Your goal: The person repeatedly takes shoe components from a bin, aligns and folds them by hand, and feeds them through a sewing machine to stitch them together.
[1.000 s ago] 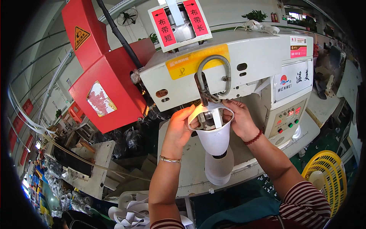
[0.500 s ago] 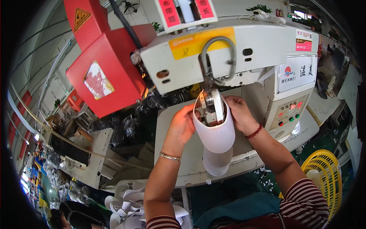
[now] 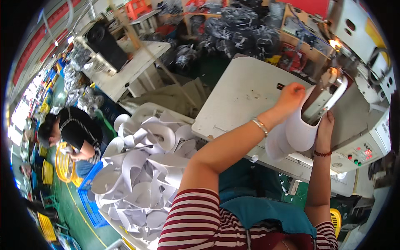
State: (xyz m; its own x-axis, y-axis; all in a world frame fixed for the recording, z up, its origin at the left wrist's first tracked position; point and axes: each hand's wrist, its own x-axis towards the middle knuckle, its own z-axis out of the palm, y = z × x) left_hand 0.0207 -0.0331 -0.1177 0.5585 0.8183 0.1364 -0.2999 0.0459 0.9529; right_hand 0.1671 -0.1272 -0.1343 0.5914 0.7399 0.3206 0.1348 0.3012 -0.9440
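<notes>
A curved white piece that looks like a shoe upper (image 3: 301,131) sits around the metal arm (image 3: 327,96) of the machine at the right. Its rounded front faces me. Against its right side my right hand (image 3: 325,130) is closed, thumb near the rim and other fingers mostly hidden. My left hand (image 3: 291,99) is at the upper left rim, fingers curled together; what they pinch, if anything, cannot be made out. Below the first piece, a second white rounded piece (image 3: 276,143) hangs over the table's front edge.
A white bin (image 3: 143,109) heaped with curved white pieces (image 3: 146,179) stands at my left. The pale worktable (image 3: 237,98) reaches back toward black bags (image 3: 243,31). Lit machine controls (image 3: 358,156) are at the right. Another person (image 3: 79,129) bends over a yellow basket (image 3: 64,164) far left.
The view has swung left, bringing the bin of white pieces into sight. My left hand has shifted up along the piece's rim and its fingers have curled; my right hand stays at its right side.
</notes>
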